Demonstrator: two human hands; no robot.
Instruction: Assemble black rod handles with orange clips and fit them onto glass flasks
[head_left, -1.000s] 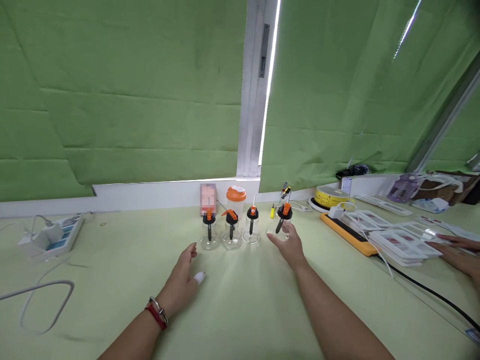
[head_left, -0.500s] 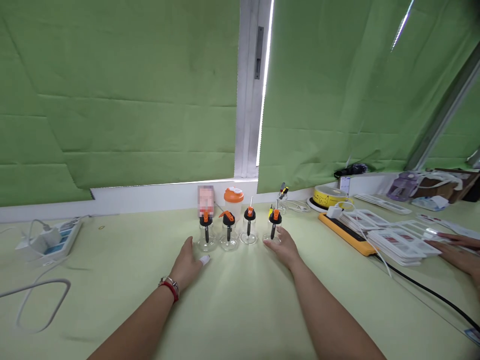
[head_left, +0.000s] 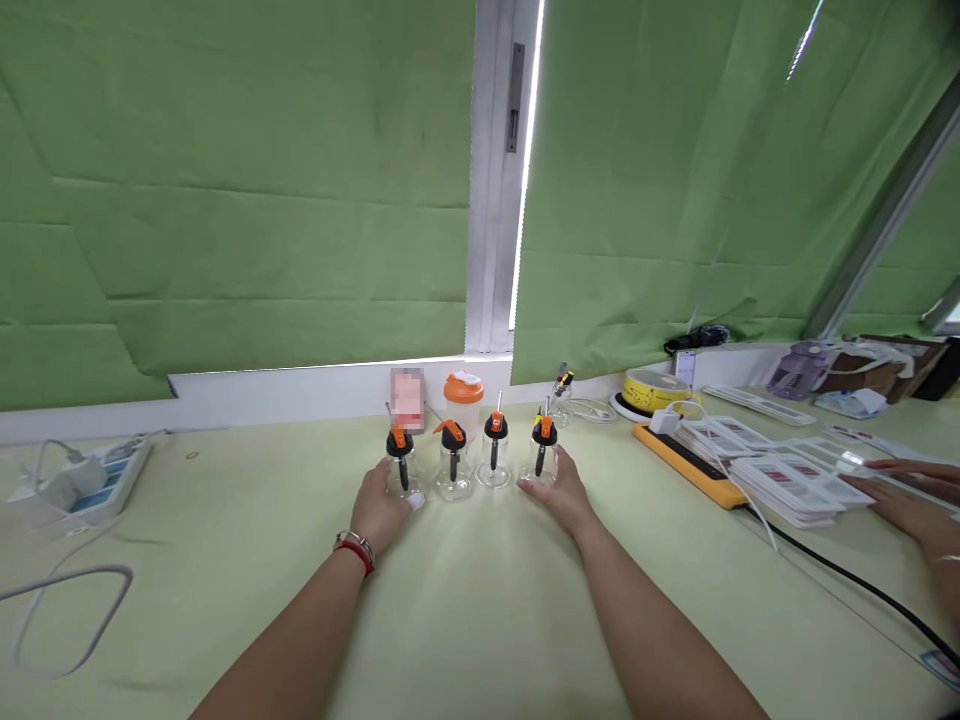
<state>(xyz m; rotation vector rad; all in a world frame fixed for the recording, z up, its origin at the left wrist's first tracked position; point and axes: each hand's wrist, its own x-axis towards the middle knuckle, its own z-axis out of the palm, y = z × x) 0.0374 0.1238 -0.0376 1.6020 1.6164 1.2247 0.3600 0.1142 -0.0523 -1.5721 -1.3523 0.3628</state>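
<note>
Several clear bottles with black lids, orange flip tops and black handles stand in a row. My left hand (head_left: 381,508), a white wrap on its thumb tip, closes round the lower part of the leftmost bottle (head_left: 403,462), which leans slightly left. At the other end, my right hand (head_left: 561,492) is wrapped round the base of the rightmost bottle (head_left: 541,450); its fingers are partly hidden behind. Between them, untouched, are a bottle with its orange top raised (head_left: 454,462) and another bottle with a thin spout or straw (head_left: 494,452).
Behind the row are an orange-lidded shaker cup (head_left: 463,395) and a phone-like panel (head_left: 407,400). To the right lie an orange power strip (head_left: 690,465), stacked white trays (head_left: 787,490), a yellow round container (head_left: 660,392) and another person's hands (head_left: 900,495). A white power strip (head_left: 90,485) is left.
My left hand has moved forward and right onto the leftmost bottle, which now leans and sits a little further left. My right hand stays on the rightmost bottle. The view has shifted slightly.
</note>
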